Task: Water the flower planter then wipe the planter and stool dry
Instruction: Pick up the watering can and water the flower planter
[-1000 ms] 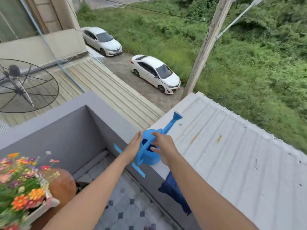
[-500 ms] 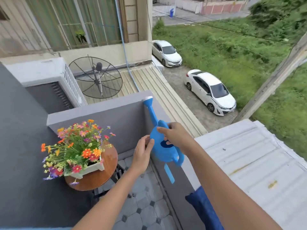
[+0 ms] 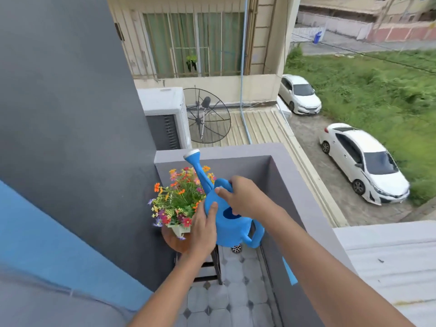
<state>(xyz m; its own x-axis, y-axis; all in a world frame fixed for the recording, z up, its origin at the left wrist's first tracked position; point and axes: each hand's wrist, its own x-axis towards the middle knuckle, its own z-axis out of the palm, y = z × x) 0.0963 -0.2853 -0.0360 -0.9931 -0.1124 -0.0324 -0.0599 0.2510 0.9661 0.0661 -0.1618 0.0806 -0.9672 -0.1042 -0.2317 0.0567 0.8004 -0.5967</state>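
Observation:
A blue plastic watering can hangs in the air over the balcony, its spout pointing up and away above the flowers. My right hand grips its top handle. My left hand presses flat against the can's left side. A white planter full of orange, pink and red flowers stands on a round wooden stool in the balcony corner, just left of the can and partly hidden by my left hand.
A grey parapet wall bounds the balcony on the right and far side. A dark grey wall rises at the left. The floor is tiled. Blue tape sticks to the parapet. Roofs, a satellite dish and parked cars lie below.
The can has travelled left from the parapet to just beside the flowers, held in both hands. My view has swung left, bringing the planter and stool near the middle.

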